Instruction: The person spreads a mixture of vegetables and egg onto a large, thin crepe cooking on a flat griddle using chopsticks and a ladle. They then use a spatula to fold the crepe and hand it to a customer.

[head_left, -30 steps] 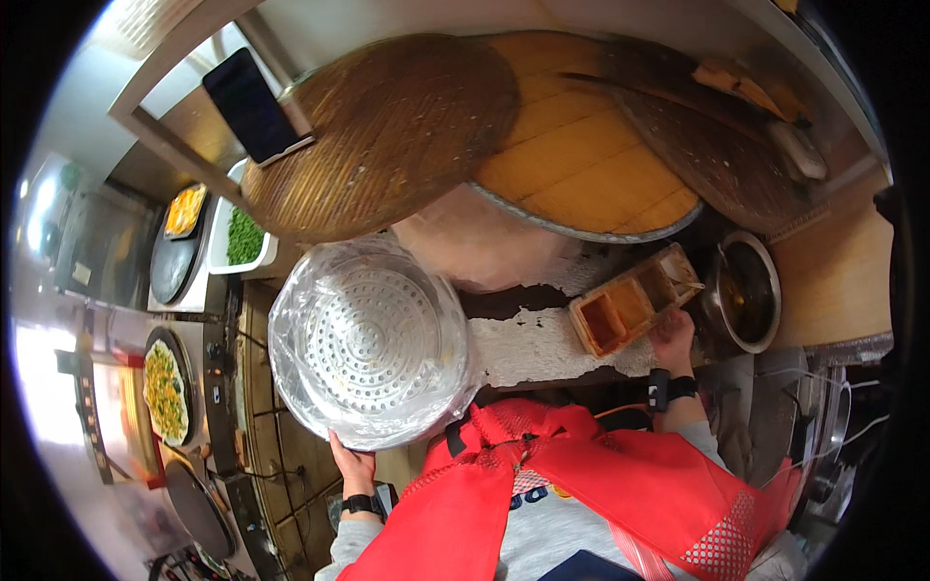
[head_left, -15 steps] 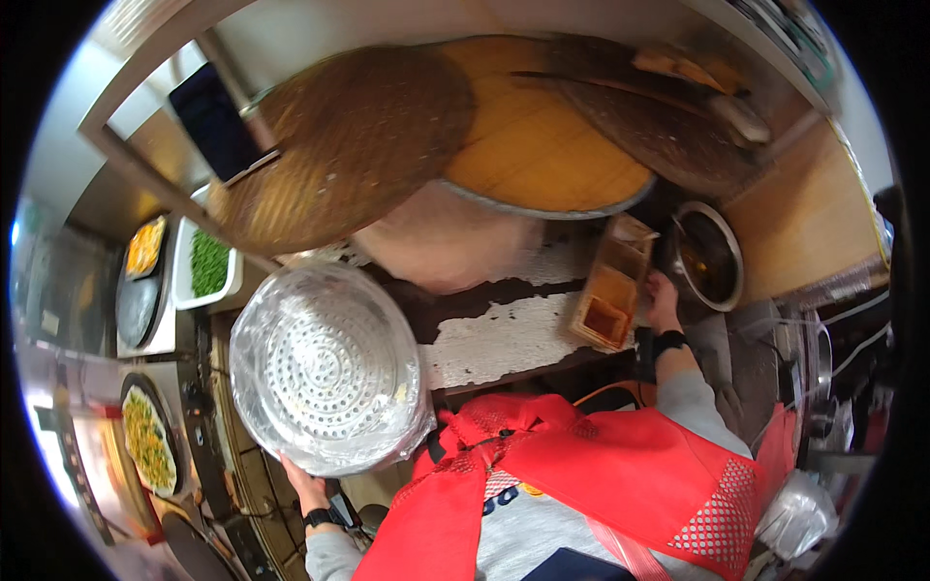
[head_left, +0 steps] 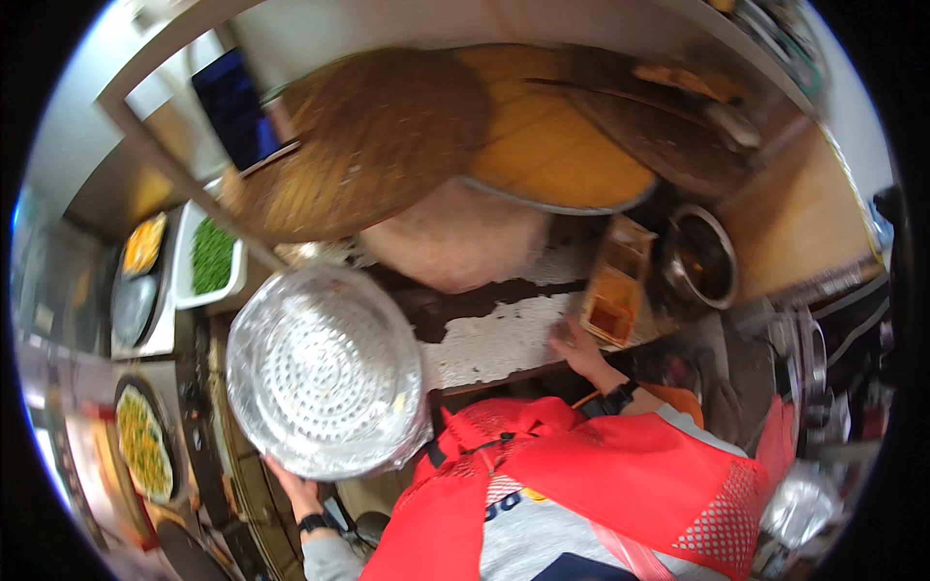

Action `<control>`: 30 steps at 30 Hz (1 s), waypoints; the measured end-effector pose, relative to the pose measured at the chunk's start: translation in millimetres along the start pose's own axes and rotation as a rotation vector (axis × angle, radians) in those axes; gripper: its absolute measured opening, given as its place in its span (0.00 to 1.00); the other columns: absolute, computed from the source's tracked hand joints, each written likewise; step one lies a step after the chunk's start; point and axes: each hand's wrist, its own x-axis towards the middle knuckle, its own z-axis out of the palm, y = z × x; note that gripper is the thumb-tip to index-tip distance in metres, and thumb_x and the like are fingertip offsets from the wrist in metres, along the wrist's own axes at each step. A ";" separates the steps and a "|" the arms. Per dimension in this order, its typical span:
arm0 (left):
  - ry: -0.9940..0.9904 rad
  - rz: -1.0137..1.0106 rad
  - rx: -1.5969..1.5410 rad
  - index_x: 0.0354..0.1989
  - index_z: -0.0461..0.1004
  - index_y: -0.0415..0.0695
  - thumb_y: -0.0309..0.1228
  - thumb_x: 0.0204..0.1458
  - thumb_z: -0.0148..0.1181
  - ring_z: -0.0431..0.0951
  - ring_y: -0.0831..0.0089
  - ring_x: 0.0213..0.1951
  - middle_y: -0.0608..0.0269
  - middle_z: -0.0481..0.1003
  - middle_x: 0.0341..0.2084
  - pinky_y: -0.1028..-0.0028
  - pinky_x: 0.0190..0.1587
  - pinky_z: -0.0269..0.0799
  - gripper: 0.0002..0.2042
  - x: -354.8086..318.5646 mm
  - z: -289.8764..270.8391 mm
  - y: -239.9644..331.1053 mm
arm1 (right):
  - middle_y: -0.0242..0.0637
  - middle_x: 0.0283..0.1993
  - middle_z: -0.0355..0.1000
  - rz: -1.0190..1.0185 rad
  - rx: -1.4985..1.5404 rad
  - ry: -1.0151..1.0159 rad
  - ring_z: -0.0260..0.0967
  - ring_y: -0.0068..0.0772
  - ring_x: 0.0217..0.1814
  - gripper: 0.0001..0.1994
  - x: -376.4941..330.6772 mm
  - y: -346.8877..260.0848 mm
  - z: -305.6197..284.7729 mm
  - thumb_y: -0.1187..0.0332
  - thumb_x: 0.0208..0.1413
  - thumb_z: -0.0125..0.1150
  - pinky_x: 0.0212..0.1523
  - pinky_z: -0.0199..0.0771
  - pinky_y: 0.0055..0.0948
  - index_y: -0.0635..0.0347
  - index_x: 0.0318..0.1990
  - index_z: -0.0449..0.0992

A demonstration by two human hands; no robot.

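Observation:
My left hand (head_left: 294, 487) grips the lower edge of a round perforated metal tray (head_left: 325, 373) wrapped in clear plastic; the fingers beneath it are hidden. My right hand (head_left: 578, 347) is over the front of the worn white counter (head_left: 494, 339), slightly blurred, its fingers apart with nothing seen in them. Just beyond it stands a narrow clear box with compartments (head_left: 612, 295), reddish-brown sauce in the nearest one. A metal bowl (head_left: 725, 257) holding dark liquid sits to the right of that box.
Large round woven boards (head_left: 378, 136) and a yellow sheet (head_left: 552, 145) lie at the back, a pale round shape (head_left: 455, 237) in front. A phone (head_left: 235, 111) leans at the far left. Further left are a white tub of chopped greens (head_left: 235, 276) and a topped flatbread (head_left: 145, 445).
My right hand has moved left and nearer to me, from the right side of the compartment box to its near left corner. My left hand still holds the wrapped tray.

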 end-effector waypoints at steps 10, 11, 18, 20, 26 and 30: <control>0.427 -0.039 -0.064 0.75 0.35 0.51 0.72 0.50 0.46 0.48 0.48 0.72 0.46 0.40 0.72 0.51 0.69 0.52 0.53 -0.9 -40.4 -16.7 | 0.55 0.62 0.67 -0.023 -0.084 0.269 0.66 0.51 0.64 0.31 -31.7 36.7 -27.7 0.59 0.55 0.66 0.60 0.68 0.38 0.68 0.62 0.67; 0.504 -0.005 -0.062 0.75 0.33 0.53 0.73 0.49 0.47 0.47 0.47 0.72 0.45 0.38 0.73 0.50 0.69 0.51 0.54 -4.3 -47.3 -17.8 | 0.54 0.58 0.71 -0.008 -0.081 0.303 0.69 0.49 0.62 0.28 -33.8 43.1 -30.3 0.61 0.55 0.66 0.60 0.68 0.36 0.68 0.60 0.69; 0.905 0.100 -0.118 0.74 0.27 0.52 0.67 0.52 0.51 0.49 0.46 0.71 0.55 0.37 0.74 0.50 0.67 0.55 0.53 -38.2 -132.8 -43.8 | 0.47 0.66 0.63 0.029 -0.085 0.375 0.61 0.41 0.66 0.28 -33.3 76.5 -45.5 0.70 0.57 0.61 0.65 0.61 0.35 0.69 0.64 0.62; 1.012 0.100 -0.120 0.74 0.27 0.50 0.65 0.52 0.53 0.52 0.47 0.70 0.54 0.39 0.74 0.46 0.64 0.59 0.53 -46.5 -146.1 -57.0 | 0.52 0.68 0.59 0.080 0.130 0.242 0.58 0.45 0.69 0.29 -24.8 64.1 -43.8 0.75 0.57 0.57 0.68 0.56 0.37 0.71 0.67 0.57; 0.967 0.111 -0.247 0.74 0.27 0.55 0.59 0.54 0.57 0.65 0.50 0.60 0.52 0.47 0.71 0.49 0.53 0.70 0.51 -122.5 -121.8 -91.3 | 0.34 0.39 0.75 -0.329 0.260 -0.423 0.70 0.24 0.36 0.13 7.0 -58.6 6.4 0.76 0.63 0.52 0.39 0.72 0.23 0.65 0.53 0.72; 1.037 0.136 -0.274 0.74 0.24 0.57 0.48 0.56 0.61 0.70 0.57 0.50 0.53 0.52 0.66 0.57 0.47 0.74 0.50 -232.8 -108.6 -116.0 | 0.34 0.36 0.75 -0.568 0.123 -0.751 0.71 0.21 0.33 0.08 17.0 -147.5 60.9 0.77 0.62 0.54 0.32 0.71 0.20 0.66 0.46 0.76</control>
